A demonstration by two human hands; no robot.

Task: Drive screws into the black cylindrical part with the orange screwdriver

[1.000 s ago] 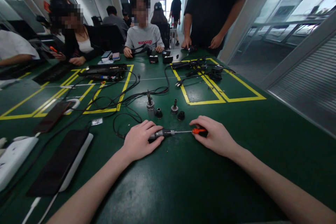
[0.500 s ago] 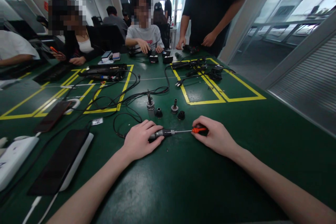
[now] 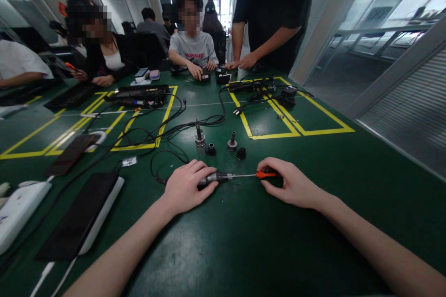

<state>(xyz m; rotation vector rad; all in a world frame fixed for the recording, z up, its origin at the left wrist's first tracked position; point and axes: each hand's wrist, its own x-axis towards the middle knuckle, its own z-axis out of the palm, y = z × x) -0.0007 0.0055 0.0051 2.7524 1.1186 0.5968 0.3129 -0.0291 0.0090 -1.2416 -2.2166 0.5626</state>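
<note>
My left hand (image 3: 188,188) is wrapped over a dark grey cylindrical tool (image 3: 212,177) that lies on the green table, with a black cable at its rear. From the tool's front tip a thin metal shaft runs to the orange handle of a screwdriver (image 3: 266,175). My right hand (image 3: 291,182) has thumb and fingertips loosely around that handle. Just beyond stand a tall metal fitting (image 3: 200,141) and a shorter metal fitting (image 3: 232,143). Beside them sit a black cap (image 3: 211,150) and another black cap (image 3: 240,153).
At left lie a black phone-like slab (image 3: 78,213), a smaller dark phone (image 3: 69,154) and a white power strip (image 3: 22,213). Black cables (image 3: 174,132) cross the table (image 3: 223,250). Yellow tape (image 3: 275,136) marks areas holding black equipment. Several people sit or stand across the table.
My right fingers have loosened a little around the screwdriver handle, showing more of it. My left hand has stayed in place. The standing person across the table has shifted left.
</note>
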